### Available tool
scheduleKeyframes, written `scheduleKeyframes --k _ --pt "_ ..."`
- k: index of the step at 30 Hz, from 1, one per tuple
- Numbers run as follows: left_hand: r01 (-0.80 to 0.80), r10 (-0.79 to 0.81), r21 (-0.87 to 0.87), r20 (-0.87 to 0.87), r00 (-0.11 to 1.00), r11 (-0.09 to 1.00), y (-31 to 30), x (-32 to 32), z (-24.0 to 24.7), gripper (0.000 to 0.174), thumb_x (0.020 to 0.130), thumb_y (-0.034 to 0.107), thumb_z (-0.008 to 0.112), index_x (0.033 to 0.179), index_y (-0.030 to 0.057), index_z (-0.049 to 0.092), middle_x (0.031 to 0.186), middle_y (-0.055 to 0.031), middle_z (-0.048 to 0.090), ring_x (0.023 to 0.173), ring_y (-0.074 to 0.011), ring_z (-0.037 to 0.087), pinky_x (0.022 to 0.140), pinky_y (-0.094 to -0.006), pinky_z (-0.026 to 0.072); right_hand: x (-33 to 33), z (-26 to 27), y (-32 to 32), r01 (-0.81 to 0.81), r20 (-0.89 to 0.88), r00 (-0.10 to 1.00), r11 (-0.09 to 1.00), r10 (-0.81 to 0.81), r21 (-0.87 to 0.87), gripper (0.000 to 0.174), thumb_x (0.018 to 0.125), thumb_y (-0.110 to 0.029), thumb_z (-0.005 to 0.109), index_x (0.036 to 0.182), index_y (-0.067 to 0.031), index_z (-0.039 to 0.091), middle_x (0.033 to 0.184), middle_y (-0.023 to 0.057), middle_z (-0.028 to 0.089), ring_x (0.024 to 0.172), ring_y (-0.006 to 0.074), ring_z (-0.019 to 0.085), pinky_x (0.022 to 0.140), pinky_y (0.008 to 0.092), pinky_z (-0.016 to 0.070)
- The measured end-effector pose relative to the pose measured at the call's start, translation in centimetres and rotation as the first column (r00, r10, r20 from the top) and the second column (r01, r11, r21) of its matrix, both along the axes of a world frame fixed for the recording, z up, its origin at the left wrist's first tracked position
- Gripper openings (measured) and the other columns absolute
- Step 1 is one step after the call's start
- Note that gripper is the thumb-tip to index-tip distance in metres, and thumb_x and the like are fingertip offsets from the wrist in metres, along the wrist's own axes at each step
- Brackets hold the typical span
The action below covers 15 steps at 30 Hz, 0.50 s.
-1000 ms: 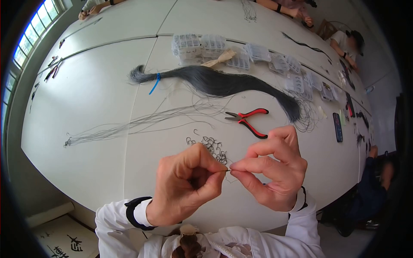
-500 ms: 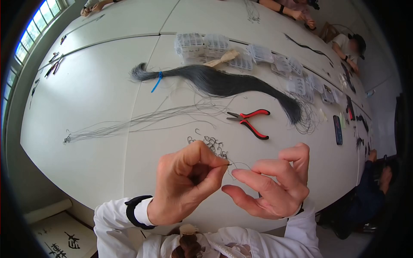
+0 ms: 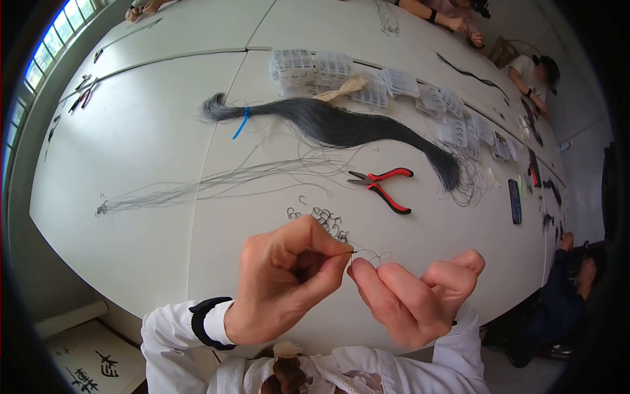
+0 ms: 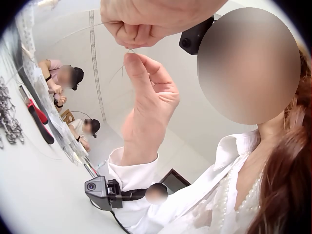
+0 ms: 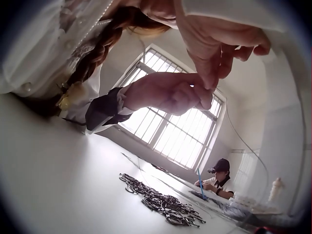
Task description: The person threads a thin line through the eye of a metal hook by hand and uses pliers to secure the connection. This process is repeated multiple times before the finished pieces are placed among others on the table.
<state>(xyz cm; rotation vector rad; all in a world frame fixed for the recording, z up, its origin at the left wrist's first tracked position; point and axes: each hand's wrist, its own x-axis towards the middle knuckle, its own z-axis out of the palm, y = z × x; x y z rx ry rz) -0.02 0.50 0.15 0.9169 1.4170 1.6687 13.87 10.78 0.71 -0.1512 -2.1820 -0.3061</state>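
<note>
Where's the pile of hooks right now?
In the head view, the hooks lie on the table near the middle, just beyond the left hand and left of the pliers.

On the counter (image 3: 111,151): hooks (image 3: 325,219) just past the fingers (image 3: 369,281), lines (image 3: 236,176) ahead-left of the fingers, pliers (image 3: 375,186) ahead-right. Bundle (image 3: 348,125) behind the pliers, boxes (image 3: 373,94) behind the bundle. Phone (image 3: 515,202) right of the fingers, well apart.

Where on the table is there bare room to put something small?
Bare patches: between the loose threads and the left hand; between the phone and the right hand. Crowded: around the dark bundle, clear boxes and hooks.
</note>
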Motion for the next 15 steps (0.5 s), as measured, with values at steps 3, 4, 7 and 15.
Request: scheduleKeyframes --k 3,4,7,15 --pt "0.027 -0.029 -0.072 -0.026 0.999 0.997 -0.2 0.0 0.5 0.008 0.078 -0.010 0.060 0.080 -0.0031 0.059 0.074 -0.0022 0.057 0.063 -0.0028 0.049 0.055 -0.0168 0.0391 0.5 0.5 0.0 -0.018 0.091 0.996 0.993 0.008 0.113 0.023 0.055 -0.018 0.073 0.078 -0.0172 0.072 0.079 -0.0096 0.052 0.077 0.0184 0.032 0.067 0.0370 0.0255" --pt "0.024 -0.026 -0.072 -0.023 0.999 0.997 -0.2 -0.1 0.4 0.008 0.078 -0.010 0.060 0.080 -0.0031 0.059 0.074 -0.0022 0.057 0.063 -0.0028 0.049 0.055 -0.0168 0.0391 0.4 0.6 0.1 -0.022 0.062 0.998 0.991 0.014 0.135 0.022 0.056 -0.019 0.073 0.078 -0.0177 0.072 0.079 -0.0099 0.051 0.077 0.0179 0.032 0.068 0.0368 0.0248" --pt "0.030 -0.035 -0.035 -0.167 0.985 0.999 -0.2 -0.1 0.2 0.008 0.077 -0.010 0.062 0.078 -0.0021 0.060 0.069 -0.0006 0.058 0.058 -0.0019 0.048 0.051 -0.0175 0.0381 0.3 0.7 0.5 -0.025 0.039 0.999 0.987 0.019 0.158 0.020 0.059 -0.021 0.073 0.078 -0.0182 0.072 0.079 -0.0100 0.051 0.078 0.0179 0.032 0.070 0.0364 0.0249" --pt "0.085 -0.086 -0.016 -0.323 0.943 0.996 -0.2 -0.3 0.6 0.009 0.076 -0.006 0.064 0.080 -0.0011 0.058 0.068 -0.0062 0.058 0.054 -0.0104 0.050 0.049 -0.0226 0.0406 0.3 1.6 1.8 -0.051 0.128 0.990 0.999 0.053 -0.017 0.028 0.053 -0.015 0.067 0.081 -0.0141 0.072 0.081 -0.0077 0.054 0.074 0.0167 0.034 0.066 0.0344 0.0252"
